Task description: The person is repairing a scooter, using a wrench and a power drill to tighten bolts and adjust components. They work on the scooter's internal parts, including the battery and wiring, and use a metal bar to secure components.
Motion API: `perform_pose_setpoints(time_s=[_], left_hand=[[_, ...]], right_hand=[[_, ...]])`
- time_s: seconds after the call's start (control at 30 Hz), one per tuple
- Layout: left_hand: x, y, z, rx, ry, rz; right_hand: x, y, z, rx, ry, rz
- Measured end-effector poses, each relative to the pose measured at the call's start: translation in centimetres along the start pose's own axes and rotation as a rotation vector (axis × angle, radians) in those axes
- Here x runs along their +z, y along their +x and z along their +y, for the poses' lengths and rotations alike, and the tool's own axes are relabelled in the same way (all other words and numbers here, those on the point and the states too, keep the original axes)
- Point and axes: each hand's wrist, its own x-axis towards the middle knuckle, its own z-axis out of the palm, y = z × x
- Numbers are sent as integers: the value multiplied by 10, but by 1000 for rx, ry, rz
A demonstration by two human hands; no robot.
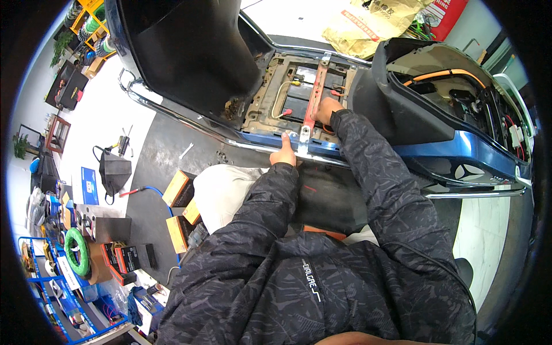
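A scooter-like vehicle with blue panels lies across the view, its floor compartment uncovered. Dark batteries sit inside, with red and yellow terminal covers and wires. Over them runs a worn red metal bar, from the far edge to the near one. My right hand is closed at the bar's right side; what its fingers hold is hidden. At the compartment's near edge, by the blue sill, is my left hand. Its thumb points away from me and the other fingers are mostly hidden.
A chrome rail follows the vehicle's near side. Left on the dark mat lie a wrench and orange-black boxes. A black bag and blue shelving stand farther left. Behind the vehicle is a yellow sack.
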Motion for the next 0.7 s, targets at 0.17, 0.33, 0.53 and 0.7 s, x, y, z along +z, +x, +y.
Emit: perform_pose_setpoints(time_s=[0.17,0.33,0.53,0.7], left_hand=[[0,-68,13,-235,28,-344],[-12,-163,77,198,1152,-1157],[52,-91,178,822,1398,-677],[113,-37,196,860,1240,-712]], right_hand=[[-7,-36,-4,-63,73,157],[-19,-91,26,-147,284,252],[-32,-161,51,-103,867,147],[-39,-166,38,23,710,234]])
